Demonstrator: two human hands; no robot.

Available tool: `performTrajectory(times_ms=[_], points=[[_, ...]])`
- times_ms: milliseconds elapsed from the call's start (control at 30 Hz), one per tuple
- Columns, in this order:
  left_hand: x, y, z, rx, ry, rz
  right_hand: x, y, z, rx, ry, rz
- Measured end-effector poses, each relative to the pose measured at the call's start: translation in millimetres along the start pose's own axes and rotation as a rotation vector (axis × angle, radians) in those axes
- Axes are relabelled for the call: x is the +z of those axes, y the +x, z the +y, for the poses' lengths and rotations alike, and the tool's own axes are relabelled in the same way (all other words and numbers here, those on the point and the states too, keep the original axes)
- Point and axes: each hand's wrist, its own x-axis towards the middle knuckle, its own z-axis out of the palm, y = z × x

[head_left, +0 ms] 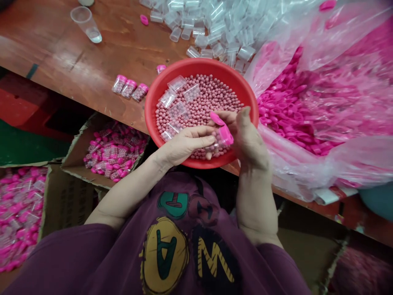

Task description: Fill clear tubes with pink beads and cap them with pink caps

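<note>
My left hand (pixel 184 145) is closed around a small clear bottle (pixel 211 144) with pink beads inside. The bottle lies tilted over the bowl, and its bright pink flip cap (pixel 225 135) stands with the lid raised. My right hand (pixel 247 135) is against the cap end, fingers stretched behind the lid and thumb apart; its fingertips are partly hidden. Below both hands is a red bowl (pixel 150 110) of round pink beads (pixel 211 92). Several clear empty bottles (pixel 192 92) rest on the beads, in the left half of the bowl.
Filled pink-capped bottles (pixel 129 88) stand left of the bowl. Clear bottles (pixel 215 24) are heaped behind it. A plastic bag (pixel 276 61) of pink caps (pixel 285 110) lies right. Cardboard boxes (pixel 73 151) hold filled bottles below the table edge. A clear cup (pixel 86 23) lies at back left.
</note>
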Motion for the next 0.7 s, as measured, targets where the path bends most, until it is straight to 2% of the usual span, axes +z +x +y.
performTrajectory(times_ms=[67,100,167,233,300,400,600,700], points=[[1.8,-3.5,5.4,-0.054,-0.062,-0.042,8.4,5.0,0.2,0.151,0.306,-0.086],[2.6,-4.5,7.8,-0.063,-0.098,-0.033,11.1,6.2,0.5,0.148,0.421,-0.064],[3.9,-4.5,11.4,-0.068,-0.154,0.024,12.0,4.7,3.2,-0.001,0.449,0.081],[4.4,-2.4,13.6,-0.063,-0.188,0.1,8.0,-1.6,9.6,-0.203,0.241,0.14],[4.2,0.2,14.3,-0.07,-0.202,0.164,4.0,-9.8,18.0,-0.394,-0.105,0.108],[3.8,2.2,13.6,-0.107,-0.193,0.185,6.2,-17.9,28.2,-0.587,-0.494,0.128],[3.9,3.8,11.3,-0.092,-0.144,0.153,13.3,-7.4,36.6,-0.773,-0.743,0.279],[2.4,5.3,9.2,-0.081,-0.126,0.143,7.6,-7.5,36.4,-0.702,-0.758,0.231]])
